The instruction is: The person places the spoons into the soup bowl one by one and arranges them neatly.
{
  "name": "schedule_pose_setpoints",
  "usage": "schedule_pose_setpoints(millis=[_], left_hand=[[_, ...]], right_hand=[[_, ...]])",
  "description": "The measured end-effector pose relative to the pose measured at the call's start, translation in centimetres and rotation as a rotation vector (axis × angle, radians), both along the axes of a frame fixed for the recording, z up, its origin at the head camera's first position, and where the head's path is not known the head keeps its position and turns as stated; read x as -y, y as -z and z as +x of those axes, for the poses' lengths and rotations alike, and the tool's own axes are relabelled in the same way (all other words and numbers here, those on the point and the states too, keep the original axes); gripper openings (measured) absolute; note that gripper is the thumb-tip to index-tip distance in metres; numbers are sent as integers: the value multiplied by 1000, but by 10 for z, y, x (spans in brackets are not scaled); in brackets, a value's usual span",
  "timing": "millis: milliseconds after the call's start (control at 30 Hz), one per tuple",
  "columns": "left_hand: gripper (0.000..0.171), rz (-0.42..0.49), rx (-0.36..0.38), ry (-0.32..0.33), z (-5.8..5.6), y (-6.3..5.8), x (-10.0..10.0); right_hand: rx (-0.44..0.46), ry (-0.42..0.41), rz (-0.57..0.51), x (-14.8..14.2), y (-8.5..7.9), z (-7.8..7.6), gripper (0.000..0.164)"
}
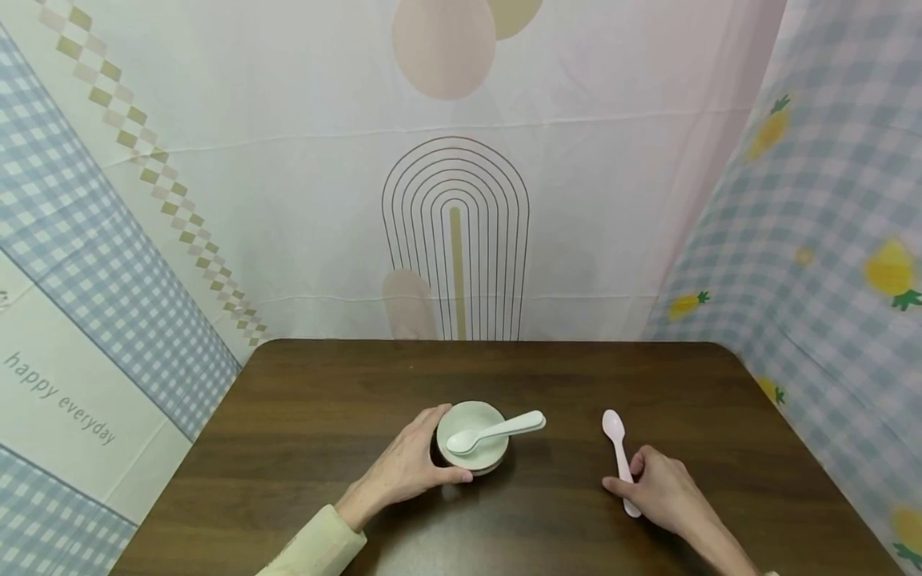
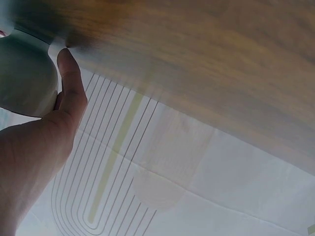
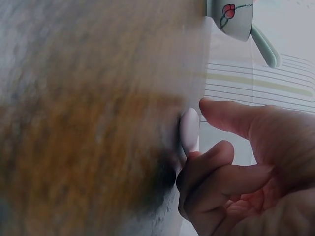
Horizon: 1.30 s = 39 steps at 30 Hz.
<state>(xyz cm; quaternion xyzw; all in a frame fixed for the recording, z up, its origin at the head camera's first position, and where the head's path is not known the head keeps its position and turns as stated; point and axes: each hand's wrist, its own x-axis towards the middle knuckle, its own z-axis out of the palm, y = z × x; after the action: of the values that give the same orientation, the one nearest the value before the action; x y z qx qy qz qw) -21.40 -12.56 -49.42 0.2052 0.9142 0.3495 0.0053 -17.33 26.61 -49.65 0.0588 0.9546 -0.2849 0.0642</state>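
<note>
In the head view my left hand holds a small bowl from its left side, thumb at the near rim and fingers at the far side. A pale green spoon lies in the bowl, its handle showing a doubled edge and sticking out over the right rim. A pink spoon lies on the table to the right, bowl end away from me. My right hand is at its handle, thumb on one side and fingers on the other. In the right wrist view the thumb stands apart from the curled fingers.
The brown wooden table has rounded far corners. A white patterned cloth hangs behind it, and checked cloths hang at the left and right. The right wrist view shows a red flower on the bowl's outside.
</note>
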Motion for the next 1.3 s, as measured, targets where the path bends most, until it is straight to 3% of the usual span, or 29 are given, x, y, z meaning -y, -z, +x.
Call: schedule_pose_setpoints(millis=[333, 367, 433, 567, 600, 1300], left_hand=[[108, 8, -6, 4, -1, 2, 2], [107, 11, -46, 11, -4, 10, 3], [107, 25, -38, 12, -4, 11, 3], [106, 19, -21, 6, -4, 9, 2], [107, 18, 20, -2, -2, 1, 0], [108, 8, 12, 7, -1, 2, 1]], right_hand=[[-6, -17, 34, -2, 3, -1, 39], [-6, -15, 33, -2, 3, -1, 38], [-6, -8, 27, -2, 2, -2, 36], [-8, 7, 17, -1, 2, -2, 34], [-9, 9, 17, 0, 2, -2, 33], [-25, 35, 16, 0, 5, -3, 24]])
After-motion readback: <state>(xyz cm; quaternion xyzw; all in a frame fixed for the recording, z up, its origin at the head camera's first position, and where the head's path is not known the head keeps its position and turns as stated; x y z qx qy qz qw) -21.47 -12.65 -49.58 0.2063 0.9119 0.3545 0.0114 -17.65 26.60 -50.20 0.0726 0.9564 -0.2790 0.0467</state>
